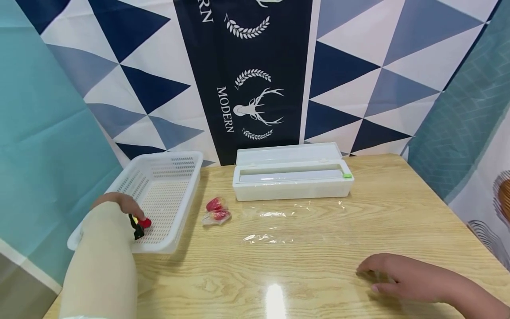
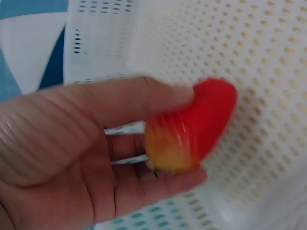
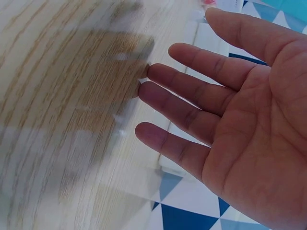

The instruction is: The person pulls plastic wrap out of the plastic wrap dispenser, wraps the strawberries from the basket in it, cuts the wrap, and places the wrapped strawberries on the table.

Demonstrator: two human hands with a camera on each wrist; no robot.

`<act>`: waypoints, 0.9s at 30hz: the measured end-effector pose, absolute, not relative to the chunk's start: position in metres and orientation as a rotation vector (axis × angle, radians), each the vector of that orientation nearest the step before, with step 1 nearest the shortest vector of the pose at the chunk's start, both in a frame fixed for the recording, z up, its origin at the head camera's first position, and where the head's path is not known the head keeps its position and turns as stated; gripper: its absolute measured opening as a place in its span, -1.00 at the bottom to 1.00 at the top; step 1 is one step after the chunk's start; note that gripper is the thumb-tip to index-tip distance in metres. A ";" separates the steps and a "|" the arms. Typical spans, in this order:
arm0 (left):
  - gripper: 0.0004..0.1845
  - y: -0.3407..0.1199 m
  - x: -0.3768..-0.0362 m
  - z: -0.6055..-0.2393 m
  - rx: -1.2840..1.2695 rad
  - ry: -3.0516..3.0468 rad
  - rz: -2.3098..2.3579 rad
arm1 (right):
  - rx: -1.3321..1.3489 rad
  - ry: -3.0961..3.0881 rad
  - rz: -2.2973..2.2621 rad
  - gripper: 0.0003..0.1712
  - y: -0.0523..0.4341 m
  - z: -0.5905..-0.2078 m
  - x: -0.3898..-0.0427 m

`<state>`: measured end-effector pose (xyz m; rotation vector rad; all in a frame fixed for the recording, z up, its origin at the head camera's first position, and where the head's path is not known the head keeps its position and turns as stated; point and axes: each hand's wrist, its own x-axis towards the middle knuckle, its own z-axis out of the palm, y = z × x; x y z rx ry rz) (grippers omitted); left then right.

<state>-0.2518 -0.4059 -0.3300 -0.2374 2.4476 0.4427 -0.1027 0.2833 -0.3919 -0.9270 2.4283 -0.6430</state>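
In the basket's near end, my left hand (image 1: pixel 119 203) holds a small red-and-yellow fruit (image 2: pixel 204 124) between thumb and fingers. Motion blurs it, so its exact kind cannot be told. The white perforated basket (image 1: pixel 195 190) stands at the left of the table. My right hand (image 1: pixel 410 279), fingers loosely extended and holding nothing, is low over the table at the right; in the right wrist view its palm and fingers (image 3: pixel 184 108) show. A clear sheet of plastic wrap (image 1: pixel 292 226) lies flat in the middle. Two red fruits wrapped in film (image 1: pixel 217 210) lie between basket and sheet.
Behind the sheet stands a white plastic wrap dispenser (image 1: pixel 295 190), lid raised, with a green slider (image 1: pixel 347 175) at its right end. Patterned cloth (image 1: pixel 259 88) hangs behind the wooden table (image 1: pixel 215 283). A black item (image 1: pixel 137 231) shows beside the left hand.
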 end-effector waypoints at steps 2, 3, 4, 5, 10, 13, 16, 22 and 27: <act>-0.48 -0.389 -0.243 -0.311 -0.241 2.441 0.547 | -0.926 2.429 -0.645 -0.54 0.283 -0.393 -0.103; -0.51 -0.385 -0.241 -0.306 -0.252 2.444 0.654 | -0.925 2.432 -0.640 -0.54 0.283 -0.393 -0.103; -0.53 -0.383 -0.242 -0.303 -0.265 2.439 0.765 | -0.920 2.436 -0.633 -0.54 0.283 -0.392 -0.102; -0.54 -0.381 -0.243 -0.299 -0.245 2.433 0.830 | -0.924 2.443 -0.625 -0.55 0.282 -0.392 -0.102; -0.54 -0.363 -0.247 -0.277 -0.042 2.451 0.955 | -0.917 2.465 -0.587 -0.54 0.280 -0.391 -0.103; -0.59 -0.346 -0.244 -0.265 0.108 2.541 0.908 | -0.906 2.465 -0.583 -0.52 0.279 -0.390 -0.103; -0.63 -0.327 -0.234 -0.255 0.226 2.638 0.873 | -0.903 2.465 -0.583 -0.51 0.279 -0.390 -0.104; -0.68 -0.288 -0.212 -0.250 0.349 2.790 0.785 | -0.885 2.456 -0.573 -0.50 0.279 -0.389 -0.106; -0.71 -0.255 -0.200 -0.263 0.465 2.873 0.795 | -0.958 2.470 -0.571 -0.53 0.275 -0.388 -0.109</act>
